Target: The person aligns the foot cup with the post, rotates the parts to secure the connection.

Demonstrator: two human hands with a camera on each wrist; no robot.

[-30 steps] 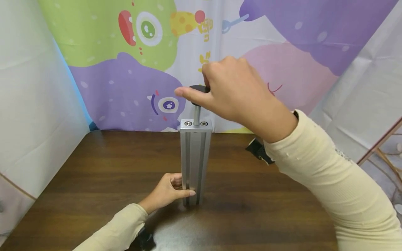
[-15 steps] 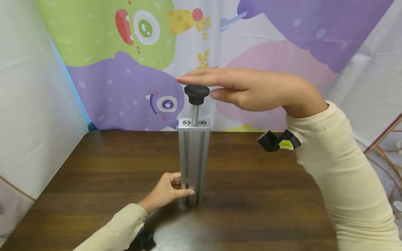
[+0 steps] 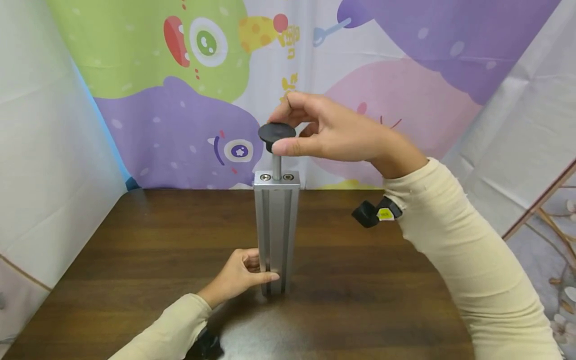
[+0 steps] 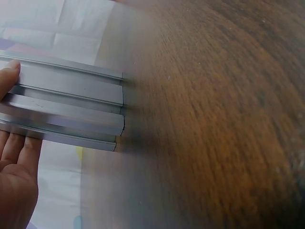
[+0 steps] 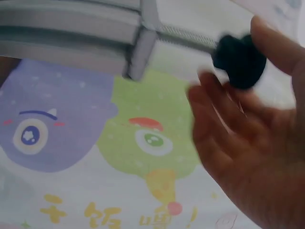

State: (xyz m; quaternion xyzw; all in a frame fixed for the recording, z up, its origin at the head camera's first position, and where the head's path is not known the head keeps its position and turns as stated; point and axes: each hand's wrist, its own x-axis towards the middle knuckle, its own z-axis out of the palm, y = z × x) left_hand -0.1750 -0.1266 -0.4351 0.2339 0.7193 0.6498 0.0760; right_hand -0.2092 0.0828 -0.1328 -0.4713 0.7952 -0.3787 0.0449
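Observation:
An aluminium profile (image 3: 277, 230) stands upright on the wooden table, capped by a metal end plate (image 3: 276, 183) with two screws. From the plate rises a threaded rod (image 5: 188, 40) topped by a black levelling foot (image 3: 275, 133), its round disc facing up. My left hand (image 3: 234, 275) grips the profile near its base, thumb across the front face, other fingers behind; the profile's lower end (image 4: 112, 121) meets the table. With my right hand (image 3: 335, 134) I hold the levelling foot between thumb and fingers, thumb at the hub under the disc. The right wrist view is blurred there.
The brown table (image 3: 360, 300) reaches back to a hanging cartoon curtain (image 3: 180, 135). White sheets (image 3: 36, 125) hang at the left and right sides. A black wrist mount (image 3: 375, 212) sticks out below my right sleeve.
My right hand went from above the levelling foot, to flat over it with straight fingers, then lower with thumb and fingers around it. My left hand and the profile stay put.

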